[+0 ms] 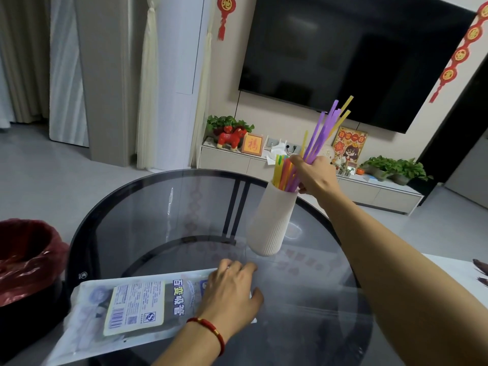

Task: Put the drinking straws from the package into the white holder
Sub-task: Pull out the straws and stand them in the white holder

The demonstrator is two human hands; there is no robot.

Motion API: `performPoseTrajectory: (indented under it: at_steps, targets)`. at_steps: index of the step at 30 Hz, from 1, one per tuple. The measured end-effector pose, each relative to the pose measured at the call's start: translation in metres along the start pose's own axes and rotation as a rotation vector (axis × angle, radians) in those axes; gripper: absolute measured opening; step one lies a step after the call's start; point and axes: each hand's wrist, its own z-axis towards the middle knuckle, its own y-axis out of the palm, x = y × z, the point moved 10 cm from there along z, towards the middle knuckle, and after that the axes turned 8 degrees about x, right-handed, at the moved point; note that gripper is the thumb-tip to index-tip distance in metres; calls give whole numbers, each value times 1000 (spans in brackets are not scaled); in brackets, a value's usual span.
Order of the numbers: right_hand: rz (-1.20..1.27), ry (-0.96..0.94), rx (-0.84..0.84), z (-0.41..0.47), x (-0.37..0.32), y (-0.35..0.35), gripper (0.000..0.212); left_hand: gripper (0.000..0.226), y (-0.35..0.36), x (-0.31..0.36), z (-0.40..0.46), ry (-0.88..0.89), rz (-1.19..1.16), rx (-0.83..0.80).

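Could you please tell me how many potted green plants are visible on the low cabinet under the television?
3: one plant at the cabinet's left end behind the red horse figurine, two plants side by side at its right end. Others could be hidden.

"百变吸管" on package (137, 310)

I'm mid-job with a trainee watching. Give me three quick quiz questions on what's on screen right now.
1. True or false: the white holder already has straws standing in it.
2. What does the right hand have in its grip?
A. the package
B. a bunch of purple and yellow straws
C. nothing
3. Fill in: the left hand rests on the ___, which lies flat on the glass table.

Key: 1 true; 2 B; 3 package.
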Motion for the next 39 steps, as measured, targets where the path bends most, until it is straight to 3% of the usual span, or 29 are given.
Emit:
performPoseTrajectory:
  at_steps: [5, 12, 18, 22, 24, 26, 28, 32, 39]
  targets:
    - [-11, -40, -23, -3, -8, -2, 59, 44, -1, 0, 0, -8, -13, 1]
    - [5, -169, 72, -4, -36, -23, 60, 43, 1, -3, 1, -17, -27, 6]
    - [-92, -170, -29, -7, -31, -9, 45, 42, 0, -1, -1, -30, -47, 7]
    - [-4, -197, 123, 1, -45, -33, 73, 43, 0, -4, -1, -34, -48, 7]
    - [111, -272, 230, 6, -63, -54, 97, 46, 0, -4, -1, -40, -54, 6]
    - [135, -376, 287, 10, -83, -69, 107, 48, 1, -5, 0, -41, -60, 6]
    - [85, -430, 277, 14, -92, -69, 97, 49, 1, -5, 0, -37, -54, 7]
    - [-127, -418, 178, 10, -75, -45, 42, 49, 0, -3, 0, -20, -24, 2]
    - [-254, -494, -180, -20, -40, 13, 48, 49, -1, 0, 0, 13, 0, 4]
